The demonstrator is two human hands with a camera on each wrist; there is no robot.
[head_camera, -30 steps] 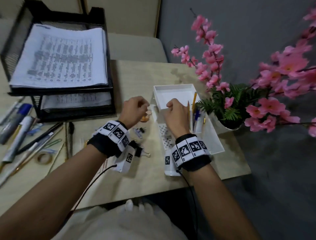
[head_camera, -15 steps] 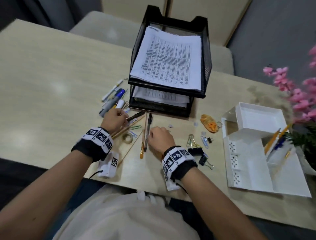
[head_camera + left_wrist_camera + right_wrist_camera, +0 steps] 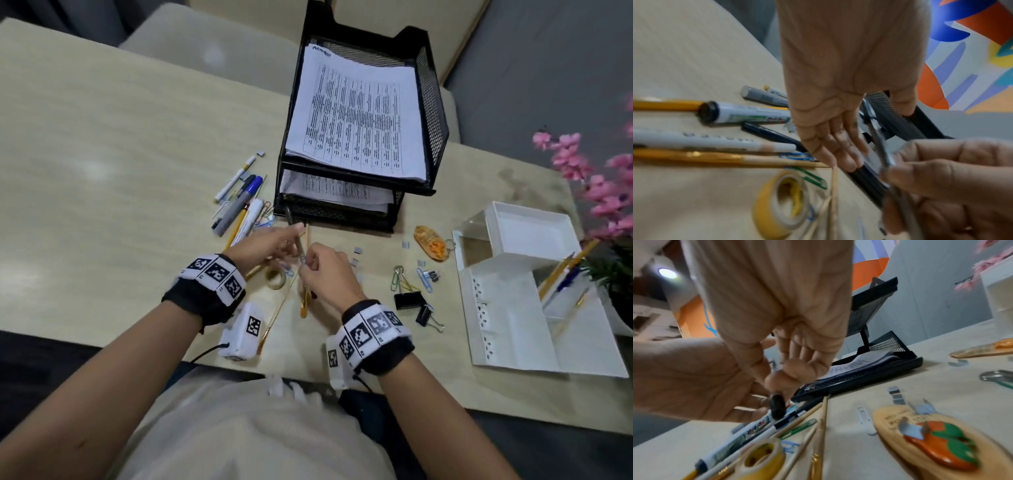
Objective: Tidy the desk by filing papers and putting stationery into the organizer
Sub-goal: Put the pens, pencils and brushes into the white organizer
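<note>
Left hand (image 3: pixel 270 245) and right hand (image 3: pixel 325 270): close together just above the near middle of the bench (image 3: pixel 113 178), both pinching one slim dark pen (image 3: pixel 297 236); left fingertips at its upper part, right fingertips at its lower part; pen raised off the bench and tilted
Under and beside the hands: yellow tape roll (image 3: pixel 275 278), thin wooden sticks, gold-coloured pen (image 3: pixel 305 301), coloured paper clips
Right of the hands: black binder clips (image 3: pixel 407 299), loose paper clips (image 3: pixel 399 277), small staple blocks, orange oval keyring (image 3: pixel 430 238)
Left of the hands, slightly farther: cluster of markers and pens, among them a grey marker with blue cap (image 3: pixel 238 204) and a white marker (image 3: pixel 234 178)
Far right: white organizer (image 3: pixel 507 325), raised square compartment at its back, yellow and blue pens leaning in its right section
Beyond the organizer: pink flowers (image 3: pixel 589 171) in a pot
Far middle: black mesh two-tier tray (image 3: pixel 428 102), printed papers (image 3: pixel 359 116) filed in upper and lower tiers
</note>
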